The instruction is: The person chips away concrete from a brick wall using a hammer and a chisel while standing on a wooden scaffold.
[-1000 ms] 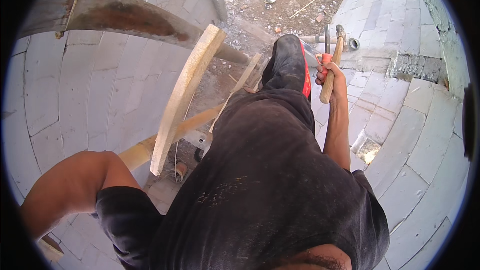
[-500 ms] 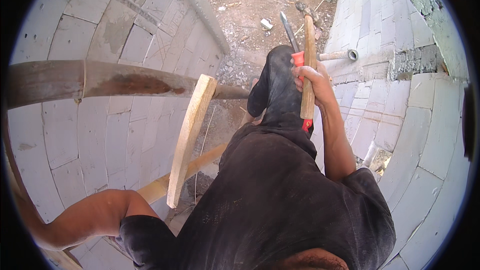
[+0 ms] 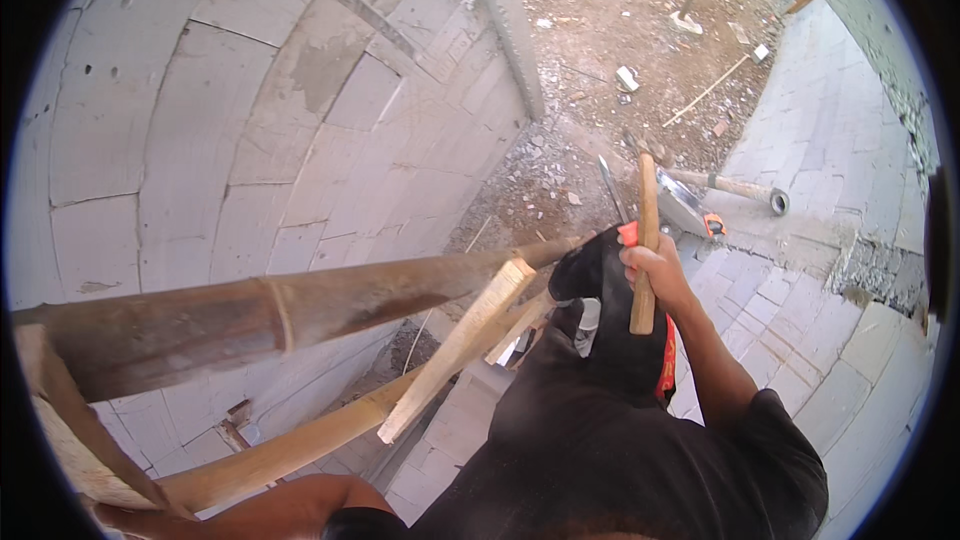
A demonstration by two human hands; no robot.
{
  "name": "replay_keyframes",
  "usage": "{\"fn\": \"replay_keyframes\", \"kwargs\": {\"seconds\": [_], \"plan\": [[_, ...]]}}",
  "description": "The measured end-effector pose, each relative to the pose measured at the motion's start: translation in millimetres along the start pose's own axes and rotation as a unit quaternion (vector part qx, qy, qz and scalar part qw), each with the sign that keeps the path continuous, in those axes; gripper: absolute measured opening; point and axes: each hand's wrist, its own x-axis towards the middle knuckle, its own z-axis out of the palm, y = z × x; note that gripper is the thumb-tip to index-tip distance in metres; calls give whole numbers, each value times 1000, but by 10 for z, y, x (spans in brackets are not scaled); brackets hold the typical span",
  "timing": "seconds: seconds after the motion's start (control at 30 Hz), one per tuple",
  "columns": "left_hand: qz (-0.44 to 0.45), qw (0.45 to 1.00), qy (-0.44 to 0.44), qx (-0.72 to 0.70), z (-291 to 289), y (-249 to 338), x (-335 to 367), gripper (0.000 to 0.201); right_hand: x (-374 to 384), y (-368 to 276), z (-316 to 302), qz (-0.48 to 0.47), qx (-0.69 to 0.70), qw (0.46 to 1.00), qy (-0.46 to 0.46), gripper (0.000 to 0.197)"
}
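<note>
Thick bamboo pole (image 3: 370, 300) slants from left edge to centre. Hammer (image 3: 648, 208) right of centre, long axis near vertical, head up-frame; red-handled chisel (image 3: 628, 233) just left, tip angled upper left. Both gripped in right hand (image 3: 655, 262), forearm (image 3: 722, 358) angled from lower right. Left hand out of view; grip can't be told.

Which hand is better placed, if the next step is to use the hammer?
Probably the right: the right hand holds the hammer, along with the red-handled tool. The left hand is not visible; only the left arm shows at the lower edge, near the pale bamboo pole.
</note>
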Motion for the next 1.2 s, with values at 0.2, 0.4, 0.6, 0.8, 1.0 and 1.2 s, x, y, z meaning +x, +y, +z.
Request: {"fn": "replay_keyframes", "kwargs": {"seconds": [0.2, 0.4, 0.6, 0.8, 1.0, 1.2], "plan": [[35, 994, -96, -49, -139, -244, -97, 76, -82, -26, -17, 44, -18, 999, -19, 19], [108, 950, -265, -121, -170, -95, 26, 70, -316, 281, 2, 136, 73, 987, 37, 11], [99, 917, -354, -153, -362, -108, 263, 43, -1041, 232, 299, 100, 89, 987, 94, 10], [93, 894, -392, -197, -231, 75, 405, 37, -1688, -378, 530, 31, -66, 992, 108, 10], [47, 820, -535, -198, -251, -32, 763, 40, -2074, -1631, 1267, -18, -36, 999, 5, 9], [0, 581, -770, -262, 573, -150, 1016, 41, -2199, -2391, 1942, -85, -31, 995, -43, 16]]}}
